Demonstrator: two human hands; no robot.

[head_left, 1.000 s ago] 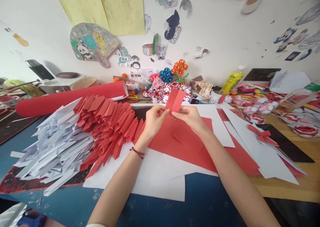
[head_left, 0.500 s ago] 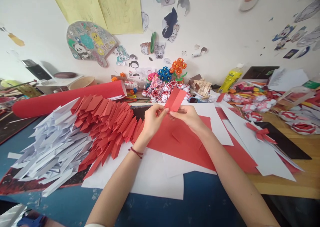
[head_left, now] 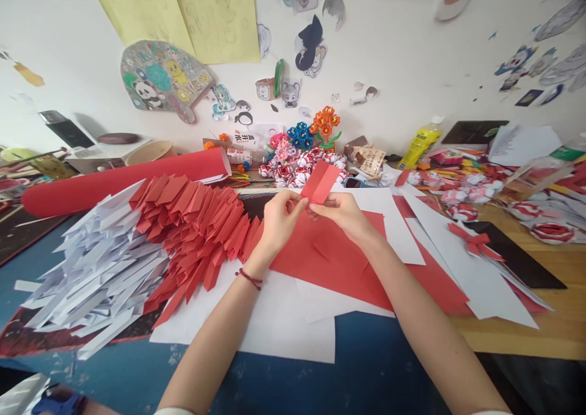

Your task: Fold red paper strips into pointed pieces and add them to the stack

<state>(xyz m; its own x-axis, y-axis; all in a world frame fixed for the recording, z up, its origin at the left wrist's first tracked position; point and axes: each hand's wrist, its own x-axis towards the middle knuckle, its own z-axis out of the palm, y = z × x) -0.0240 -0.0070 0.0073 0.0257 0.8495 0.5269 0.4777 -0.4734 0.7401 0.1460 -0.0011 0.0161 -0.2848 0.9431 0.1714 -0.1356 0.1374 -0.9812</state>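
Observation:
Both hands pinch the lower end of a small red paper strip (head_left: 321,181), which has a crease along its length and tilts up to the right. My left hand (head_left: 282,218) grips its left side between thumb and fingers. On the other side, my right hand (head_left: 341,215) has its thumb flat near the bottom edge and its fingers behind, partly hidden. Beneath them lies a large red paper sheet (head_left: 339,262) over white paper (head_left: 288,323). Left of my left hand is a heap of folded red paper strips (head_left: 196,220).
Folded white strips (head_left: 101,268) are piled at the left, before a red paper roll (head_left: 123,180). Red-and-white paper flowers (head_left: 302,168) stand behind my hands. At the right are a yellow bottle (head_left: 421,143), a red paper bow (head_left: 476,241) and a black sheet (head_left: 522,256).
Hardly anything differs. My hands hold the same strip in the same pinch, and the view has shifted very slightly.

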